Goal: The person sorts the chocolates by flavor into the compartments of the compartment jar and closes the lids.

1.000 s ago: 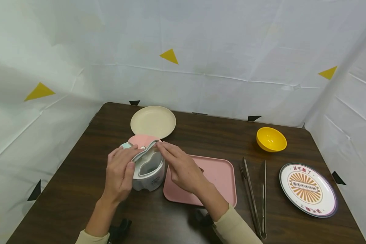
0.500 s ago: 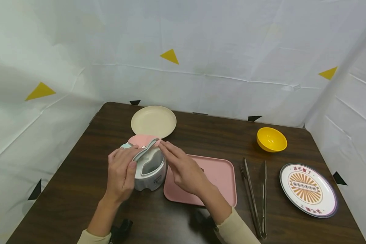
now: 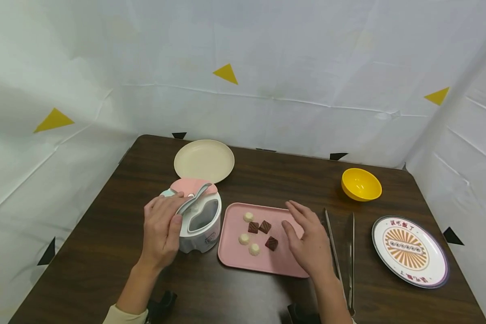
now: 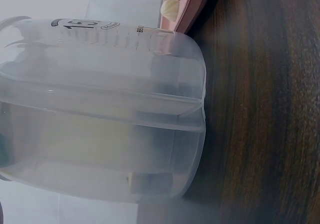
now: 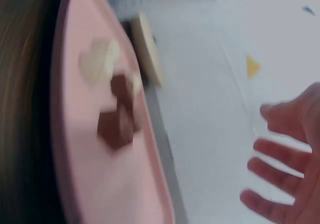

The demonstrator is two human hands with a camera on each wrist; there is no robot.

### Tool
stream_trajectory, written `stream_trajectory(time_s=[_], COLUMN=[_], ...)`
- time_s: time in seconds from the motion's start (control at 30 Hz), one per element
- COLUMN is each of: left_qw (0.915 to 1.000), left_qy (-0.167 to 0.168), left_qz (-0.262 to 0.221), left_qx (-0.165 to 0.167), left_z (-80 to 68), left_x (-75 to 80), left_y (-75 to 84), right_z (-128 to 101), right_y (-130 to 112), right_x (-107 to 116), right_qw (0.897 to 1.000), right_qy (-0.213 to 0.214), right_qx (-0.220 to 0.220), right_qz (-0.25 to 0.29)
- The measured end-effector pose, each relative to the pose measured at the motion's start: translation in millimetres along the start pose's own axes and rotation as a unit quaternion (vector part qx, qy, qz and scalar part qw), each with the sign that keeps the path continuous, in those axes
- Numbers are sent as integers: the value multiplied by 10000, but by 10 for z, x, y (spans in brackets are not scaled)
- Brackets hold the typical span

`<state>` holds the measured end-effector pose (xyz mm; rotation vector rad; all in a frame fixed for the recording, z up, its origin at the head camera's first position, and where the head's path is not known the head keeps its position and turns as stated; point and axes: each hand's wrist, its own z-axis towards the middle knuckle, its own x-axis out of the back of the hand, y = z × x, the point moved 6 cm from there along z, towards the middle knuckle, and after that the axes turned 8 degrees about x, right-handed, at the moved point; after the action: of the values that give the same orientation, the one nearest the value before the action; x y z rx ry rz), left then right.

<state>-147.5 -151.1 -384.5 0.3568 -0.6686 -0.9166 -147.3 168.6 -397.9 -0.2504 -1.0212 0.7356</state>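
Note:
My left hand (image 3: 162, 227) holds the top left of a divided storage container (image 3: 200, 238), its fingers over the lids and its thumb beside a raised grey lid flap (image 3: 194, 198). Beneath that flap one compartment gapes open. The left wrist view shows the container's clear ribbed wall (image 4: 100, 99) with printed markings. Over the right part of a pink tray (image 3: 236, 261) my right hand (image 3: 309, 240) hovers, fingers spread and holding nothing. Three brown square chocolates (image 3: 272, 243) and three round white sweets (image 3: 254, 249) lie on the tray. The right wrist view is blurred.
A cream plate (image 3: 204, 161) stands behind the container. Right of the tray lie metal tongs (image 3: 351, 261), partly hidden by my right hand and arm. Farther right are a yellow bowl (image 3: 361, 185) and a patterned white plate (image 3: 410, 251). White sheeting (image 3: 275, 54) surrounds the table.
My right hand has left the container's raised flap and moved right, over the tray, uncovering the sweets. The left hand keeps its place, and the flap still stands raised.

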Motion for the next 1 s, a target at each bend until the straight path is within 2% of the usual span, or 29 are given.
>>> stream_trajectory(time_s=[0.07,0.17,0.37,0.47,0.57,0.7,1.0], left_qw=[10000,10000,9999,9999,9999,9999,9999], left_qy=[17,67,87,65,88,107,142], left_qz=[-20,-29,-72,-83,-63,-47,-84], left_qx=[-15,-24,-10,9,17,33,52], left_z=[2,-1,-1,0,-4,-9,-12], left_x=[-3,-4,-9,-11,-9,-8,-3], left_y=[-1,0,1,-1,1,2,-2], right_z=[-103,-248,-506,-637,-746,-839,-889], right_y=[157,352,597,720,856,979,1040], right_x=[114,268,495,535,523,493,454], right_qw=[9976,9873,9644,9524,9400,9305,9275], right_qy=[115,247,364,157,-267,-650,-722], right_qx=[-594,-1384,-2157,-2562,-2971,-3192,-3284], right_qz=[-348,-746,-1489,-1645,-1656,-1676,-1630])
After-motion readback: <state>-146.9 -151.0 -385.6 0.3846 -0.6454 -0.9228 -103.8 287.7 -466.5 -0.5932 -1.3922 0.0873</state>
